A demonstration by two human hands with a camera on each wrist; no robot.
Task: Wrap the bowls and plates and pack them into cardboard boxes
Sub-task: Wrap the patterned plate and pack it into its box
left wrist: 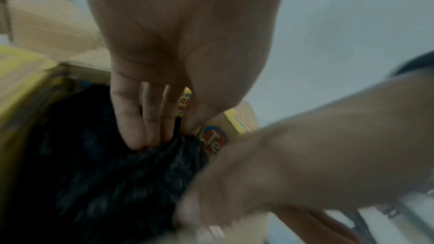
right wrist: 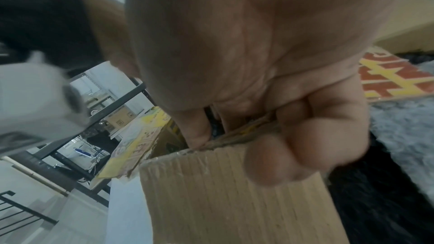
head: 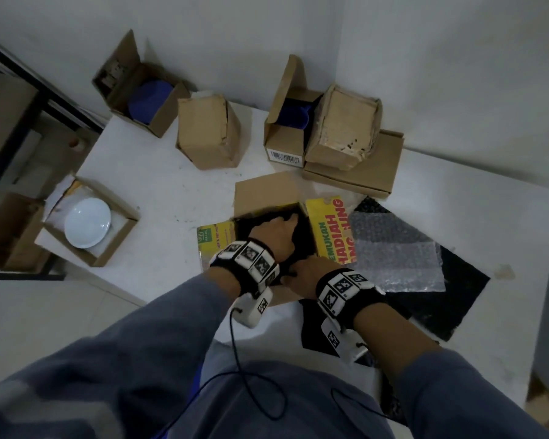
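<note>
Under my left hand: my left hand point(head: 274, 231) reaches down into the open yellow-printed cardboard box point(head: 325, 229); its fingers point(left wrist: 128, 118) lie straight and together, pressing on the black bubble-wrapped bundle point(left wrist: 112, 173) that sits inside the box; what the wrap covers I cannot tell
Right hand: my right hand point(head: 308, 269) is at the near rim of the same box; thumb and curled fingers point(right wrist: 305, 136) pinch the brown near flap point(right wrist: 223, 192) at its fold
Box flaps: the far flap point(head: 263, 193) stands open beyond my left hand; the printed flaps spread flat to either side of both hands
Right of my right hand: a clear bubble wrap sheet point(head: 396, 251) lies on a black wrap sheet point(head: 457, 296), just beside the box's printed flap
Far left of my left hand: a white plate point(head: 88, 223) lies in a shallow open carton point(head: 114, 245), well apart from the box
Beyond my hands: an open box point(head: 159, 122) holding something blue point(head: 149, 101); a closed box point(head: 208, 134); another open box point(head: 284, 144) with blue inside; a worn closed box point(head: 343, 128) standing on a flat carton point(head: 377, 166)
Surface: everything rests on a white table point(head: 159, 201)
Wrists: each carries a black band with printed markers
</note>
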